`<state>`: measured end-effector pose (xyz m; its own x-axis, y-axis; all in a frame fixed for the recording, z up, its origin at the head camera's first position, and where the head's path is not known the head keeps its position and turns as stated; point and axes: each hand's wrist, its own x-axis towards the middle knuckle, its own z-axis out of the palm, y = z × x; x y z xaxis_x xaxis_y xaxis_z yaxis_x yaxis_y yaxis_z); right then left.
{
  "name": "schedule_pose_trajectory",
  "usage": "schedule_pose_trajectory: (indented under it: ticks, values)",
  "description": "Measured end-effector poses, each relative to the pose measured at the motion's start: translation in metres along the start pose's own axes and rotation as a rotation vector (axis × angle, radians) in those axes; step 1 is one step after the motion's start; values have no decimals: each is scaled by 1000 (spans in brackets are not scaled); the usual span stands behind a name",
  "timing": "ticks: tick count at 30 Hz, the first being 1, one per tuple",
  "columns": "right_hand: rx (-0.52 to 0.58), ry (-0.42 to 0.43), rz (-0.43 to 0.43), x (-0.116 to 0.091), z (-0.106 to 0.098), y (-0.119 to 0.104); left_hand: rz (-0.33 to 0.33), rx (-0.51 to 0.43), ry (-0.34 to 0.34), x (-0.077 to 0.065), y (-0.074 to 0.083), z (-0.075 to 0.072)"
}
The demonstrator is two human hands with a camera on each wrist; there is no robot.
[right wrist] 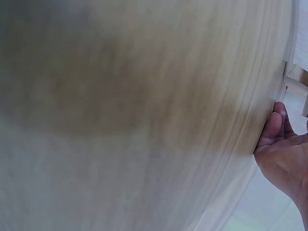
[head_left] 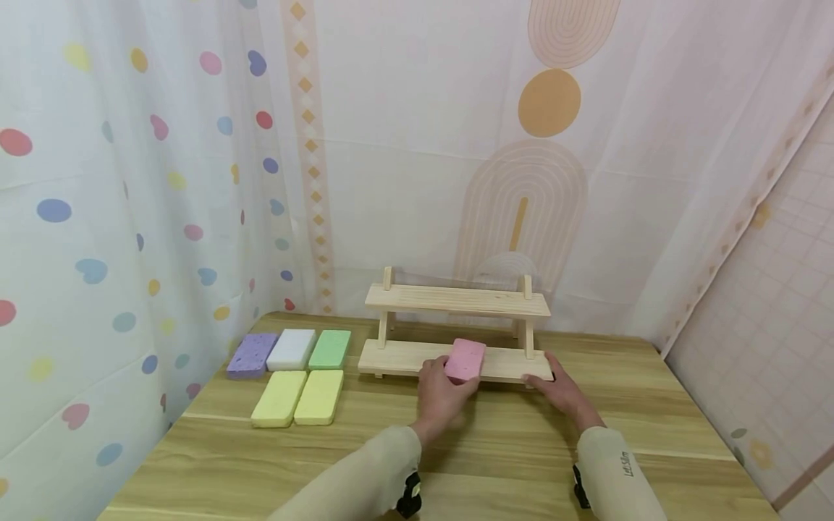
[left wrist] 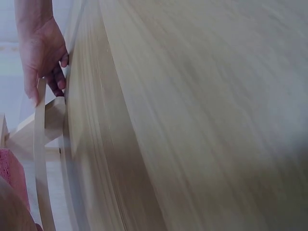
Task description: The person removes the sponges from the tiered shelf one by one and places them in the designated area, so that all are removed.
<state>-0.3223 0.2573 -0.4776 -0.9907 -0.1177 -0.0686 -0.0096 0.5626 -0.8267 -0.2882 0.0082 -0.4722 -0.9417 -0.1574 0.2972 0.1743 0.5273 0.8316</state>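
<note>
A pink sponge [head_left: 466, 359] lies on the lower board of a two-tier wooden shelf [head_left: 399, 354], right of its middle. My left hand [head_left: 441, 396] holds it by its near end, fingers at the left side and thumb at the right. At the shelf's right end, my right hand [head_left: 565, 392] grips the lower board, its thumb at the front. The left wrist view shows this right hand [left wrist: 42, 50] with the thumb on one side of the board and fingers on the other. Part of the pink sponge [left wrist: 14, 174] shows at that view's left edge.
Left of the shelf lie a purple sponge [head_left: 252, 354], a white sponge [head_left: 292, 349] and a green sponge [head_left: 330, 349] in a row. Two yellow sponges [head_left: 279, 398] lie in front of them. A patterned curtain [head_left: 404, 145] hangs behind the wooden table [head_left: 215, 463].
</note>
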Motion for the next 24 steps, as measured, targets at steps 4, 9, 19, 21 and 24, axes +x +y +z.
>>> schedule_pose_trajectory:
  ticks: [4, 9, 19, 21, 24]
  values:
    - [3, -2, 1, -1, 0, 0, -3, -11, -4, 2, -5, -8]
    - [6, -4, 3, -1, 0, -1, 0, -13, 1, 4, -10, -17]
    - [-2, 17, -1, 1, 2, 2, 13, -9, 20, 5, -22, -35]
    - [-1, 18, -1, 1, 2, 2, 18, -12, 26, 5, -25, -40]
    - [-2, 20, 0, 1, 2, 1, 23, -29, 25, 6, -31, -48]
